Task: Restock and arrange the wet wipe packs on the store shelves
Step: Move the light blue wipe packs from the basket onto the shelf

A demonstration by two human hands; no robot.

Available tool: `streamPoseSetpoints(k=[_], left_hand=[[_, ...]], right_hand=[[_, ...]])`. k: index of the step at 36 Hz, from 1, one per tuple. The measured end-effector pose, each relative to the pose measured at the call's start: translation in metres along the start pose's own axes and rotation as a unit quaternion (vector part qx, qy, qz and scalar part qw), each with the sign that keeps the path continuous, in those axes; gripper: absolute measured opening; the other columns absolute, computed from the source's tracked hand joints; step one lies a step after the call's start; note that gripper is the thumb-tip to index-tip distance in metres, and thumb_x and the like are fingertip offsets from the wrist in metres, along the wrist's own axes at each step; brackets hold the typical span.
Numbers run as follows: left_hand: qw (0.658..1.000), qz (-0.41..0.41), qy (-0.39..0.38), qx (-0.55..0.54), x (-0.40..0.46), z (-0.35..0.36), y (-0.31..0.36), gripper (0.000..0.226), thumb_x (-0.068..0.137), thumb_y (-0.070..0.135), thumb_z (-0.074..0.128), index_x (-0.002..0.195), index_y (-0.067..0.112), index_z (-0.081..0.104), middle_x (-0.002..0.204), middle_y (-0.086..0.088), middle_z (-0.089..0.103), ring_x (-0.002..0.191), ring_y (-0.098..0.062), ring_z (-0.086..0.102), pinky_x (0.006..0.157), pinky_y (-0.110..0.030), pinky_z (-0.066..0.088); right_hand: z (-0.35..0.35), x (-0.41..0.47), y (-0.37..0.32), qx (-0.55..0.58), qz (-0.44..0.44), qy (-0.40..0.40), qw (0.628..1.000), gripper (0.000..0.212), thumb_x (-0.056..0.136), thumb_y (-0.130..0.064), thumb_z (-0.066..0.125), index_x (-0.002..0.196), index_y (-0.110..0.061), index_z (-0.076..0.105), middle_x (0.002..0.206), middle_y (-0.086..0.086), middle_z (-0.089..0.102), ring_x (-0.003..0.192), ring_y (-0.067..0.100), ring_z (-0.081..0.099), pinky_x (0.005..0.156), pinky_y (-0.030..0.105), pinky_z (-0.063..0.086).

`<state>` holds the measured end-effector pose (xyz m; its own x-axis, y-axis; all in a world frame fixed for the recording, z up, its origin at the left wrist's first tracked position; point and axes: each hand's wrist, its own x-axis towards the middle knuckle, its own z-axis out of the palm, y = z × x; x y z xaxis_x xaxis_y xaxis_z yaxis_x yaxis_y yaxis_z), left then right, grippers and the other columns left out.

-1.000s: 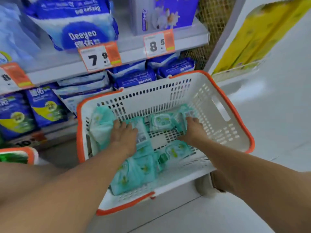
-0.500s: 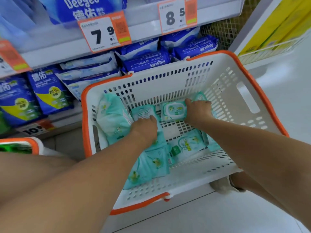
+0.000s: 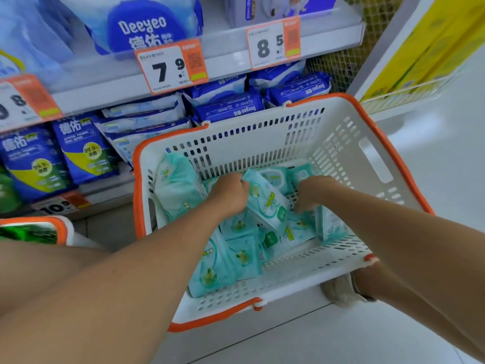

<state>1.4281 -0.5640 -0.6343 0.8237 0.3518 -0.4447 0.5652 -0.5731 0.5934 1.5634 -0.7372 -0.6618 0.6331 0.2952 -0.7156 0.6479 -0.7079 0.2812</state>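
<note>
**Both hands down in the basket, grabbing wipe packs**

Closest in: two bare forearms reaching forward and down into a white basket (image 3: pixel 378 164) with an orange rim, tipped a bit toward the camera. A beige shoe (image 3: pixel 341 290) peeking out under the basket's near right corner, on the pale floor.

Inside, along the near edge and left of middle, a pile of mint-green wet wipe packs (image 3: pixel 236 253) lying flat and overlapping. One bigger mint pack (image 3: pixel 178 190) leaning against the basket's left wall.

Middle of the basket: left hand (image 3: pixel 231 193) clenched around the top edge of a tilted pack (image 3: pixel 267 203), lifting that end up off the pile. Right hand (image 3: pixel 313 191) just beside it, fingers curled down onto the packs near the right side, apparently pinching one, though the exact grip is hidden by the knuckles. More mint packs tucked at the basket's far edge behind both hands.

Off to the left, the corner of a second orange-rimmed basket (image 3: pixel 39 229) with something green in it.

Farther back, store shelves (image 3: pixel 231 51): dark blue Deeyeo packs (image 3: pixel 231 109) stacked right behind the basket's far rim, blue-and-yellow packs (image 3: pixel 86 151) on the left, price tags (image 3: pixel 170 65) reading 7.9 and 8.5 on the upper shelf edge, a big blue Deeyeo bag (image 3: pixel 147 24) above. Yellow packaging (image 3: pixel 420 46) on a rack at far right.
</note>
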Motion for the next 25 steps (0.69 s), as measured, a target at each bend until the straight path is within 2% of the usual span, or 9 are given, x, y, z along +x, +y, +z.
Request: streamPoseSetpoints(k=[2, 5, 8, 13, 16, 18, 20, 23, 25], left_hand=[[0.999, -0.024, 0.017, 0.033, -0.003, 0.003, -0.01, 0.032, 0.102, 0.024, 0.032, 0.072, 0.015, 0.041, 0.081, -0.008, 0.055, 0.074, -0.027, 0.063, 0.059, -0.036, 0.046], [0.997, -0.013, 0.03, 0.074, -0.008, 0.004, -0.016, 0.032, 0.102, 0.021, 0.032, 0.071, 0.015, 0.036, 0.073, -0.004, 0.046, 0.061, -0.016, 0.042, 0.05, -0.032, 0.025], [0.996, 0.022, 0.026, 0.082, -0.009, 0.003, -0.012, 0.029, 0.103, 0.022, 0.034, 0.075, 0.014, 0.036, 0.07, -0.004, 0.043, 0.058, -0.016, 0.037, 0.05, -0.033, 0.022], [0.999, -0.001, 0.041, -0.024, -0.002, 0.008, -0.013, 0.027, 0.104, 0.027, 0.033, 0.079, 0.018, 0.034, 0.075, -0.006, 0.043, 0.062, -0.02, 0.043, 0.061, -0.045, 0.054], [0.993, -0.03, 0.078, -0.083, -0.001, 0.0, -0.003, 0.026, 0.105, 0.025, 0.032, 0.083, 0.013, 0.037, 0.077, -0.007, 0.045, 0.061, -0.022, 0.052, 0.064, -0.053, 0.059], [0.986, -0.037, 0.102, -0.127, 0.0, -0.01, 0.01, 0.024, 0.106, 0.024, 0.032, 0.088, 0.011, 0.039, 0.081, -0.007, 0.047, 0.063, -0.021, 0.059, 0.064, -0.052, 0.06], [0.978, -0.038, 0.11, -0.176, 0.0, -0.023, 0.027, 0.02, 0.106, 0.022, 0.031, 0.1, 0.009, 0.044, 0.093, -0.008, 0.05, 0.071, -0.019, 0.063, 0.065, -0.047, 0.062], [0.944, -0.064, 0.114, -0.302, -0.003, -0.046, 0.05, 0.022, 0.106, 0.02, 0.032, 0.119, 0.009, 0.047, 0.121, -0.011, 0.049, 0.087, -0.024, 0.066, 0.064, -0.037, 0.063], [0.888, -0.108, 0.128, -0.429, -0.011, -0.067, 0.067, 0.022, 0.106, 0.017, 0.033, 0.121, 0.01, 0.048, 0.128, -0.009, 0.049, 0.085, -0.027, 0.069, 0.064, -0.036, 0.062]], right_hand=[[0.015, 0.002, 0.004, 0.002, 0.049, 0.015, 0.999, 0.082, 0.074, -0.072, 0.066, 0.133, -0.017, 0.052, 0.128, 0.011, 0.053, 0.113, 0.033, 0.057, 0.092, 0.045, 0.05], [0.029, 0.011, 0.01, 0.135, 0.098, 0.128, 0.978, 0.064, 0.085, -0.056, 0.066, 0.128, -0.01, 0.056, 0.114, 0.011, 0.056, 0.097, 0.028, 0.06, 0.072, 0.035, 0.048], [0.025, 0.02, 0.005, 0.221, 0.124, 0.133, 0.958, 0.1, 0.071, -0.054, 0.081, 0.143, -0.007, 0.031, 0.122, 0.015, 0.053, 0.107, 0.034, 0.06, 0.081, 0.041, 0.048], [0.031, 0.037, 0.001, 0.208, 0.118, 0.105, 0.965, 0.115, 0.072, -0.039, 0.078, 0.155, -0.011, 0.004, 0.127, 0.014, 0.055, 0.114, 0.035, 0.058, 0.103, 0.051, 0.041], [0.023, 0.033, 0.01, 0.282, 0.1, 0.072, 0.951, 0.103, 0.068, -0.048, 0.081, 0.146, -0.013, 0.024, 0.108, 0.007, 0.063, 0.1, 0.031, 0.063, 0.096, 0.047, 0.049], [0.003, 0.016, 0.018, 0.443, 0.047, 0.024, 0.895, 0.08, 0.07, -0.042, 0.082, 0.132, -0.008, 0.044, 0.105, 0.009, 0.066, 0.091, 0.03, 0.066, 0.084, 0.044, 0.058], [-0.02, -0.005, 0.028, 0.608, -0.03, -0.042, 0.792, 0.063, 0.073, -0.026, 0.071, 0.126, 0.003, 0.056, 0.103, 0.015, 0.072, 0.087, 0.032, 0.07, 0.085, 0.047, 0.059], [-0.058, -0.049, 0.054, 0.784, -0.116, -0.124, 0.597, 0.07, 0.067, -0.016, 0.048, 0.134, 0.002, 0.053, 0.12, 0.022, 0.066, 0.105, 0.037, 0.065, 0.092, 0.049, 0.053], [-0.083, -0.081, 0.075, 0.824, -0.149, -0.136, 0.53, 0.071, 0.066, -0.015, 0.039, 0.135, -0.006, 0.055, 0.127, 0.021, 0.062, 0.114, 0.041, 0.059, 0.099, 0.061, 0.045]])
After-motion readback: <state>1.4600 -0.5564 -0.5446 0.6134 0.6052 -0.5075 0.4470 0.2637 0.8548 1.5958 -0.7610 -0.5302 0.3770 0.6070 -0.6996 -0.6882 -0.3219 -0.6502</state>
